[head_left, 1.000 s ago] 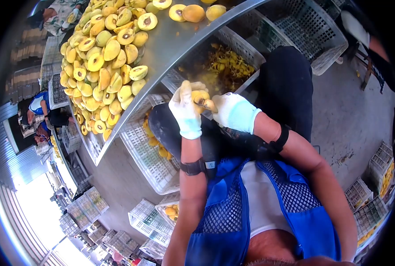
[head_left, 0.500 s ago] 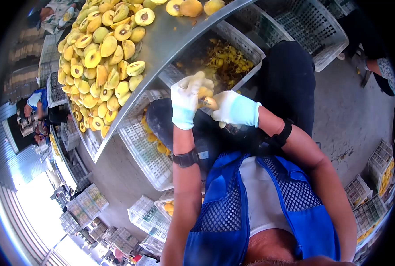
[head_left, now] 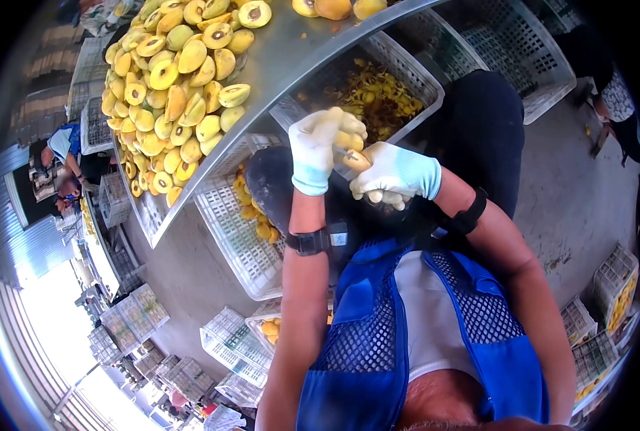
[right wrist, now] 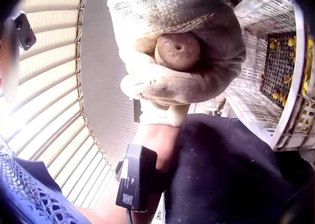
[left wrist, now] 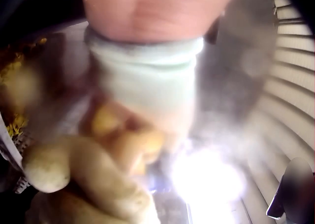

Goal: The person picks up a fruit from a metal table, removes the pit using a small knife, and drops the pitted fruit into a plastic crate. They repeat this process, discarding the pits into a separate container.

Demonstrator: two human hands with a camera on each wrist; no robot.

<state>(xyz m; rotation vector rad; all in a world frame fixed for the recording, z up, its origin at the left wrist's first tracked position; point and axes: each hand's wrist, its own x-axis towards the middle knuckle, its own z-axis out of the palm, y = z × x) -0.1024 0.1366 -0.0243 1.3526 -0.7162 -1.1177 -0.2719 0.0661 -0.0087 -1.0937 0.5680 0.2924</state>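
Note:
My left hand [head_left: 318, 147], in a white glove stained yellow at the fingers, holds a yellow peach [head_left: 357, 159] up in front of my knees. The fruit shows as blurred orange pieces [left wrist: 138, 145] in the left wrist view. Close against it is my gloved right hand [head_left: 392, 174], fingers curled round a tool. Only the tool's round, cracked handle end [right wrist: 178, 50] shows plainly in the right wrist view; its working end is mostly hidden between the hands. A heap of halved peaches [head_left: 165, 100] lies on the metal table [head_left: 277, 54] beyond my left hand.
Below the table edge stands a crate [head_left: 431, 97] with yellow-brown scraps. Another white crate [head_left: 237, 244] with yellow pieces is left of my knee [head_left: 270, 172]. Empty-looking crates [head_left: 528, 57] stand at the upper right. Other people work at the far left.
Both hands stay together at the peach, shifting slightly right and up in the view. My right wrist has turned, showing more of its curled fingers, and the left fingers have closed further over the fruit.

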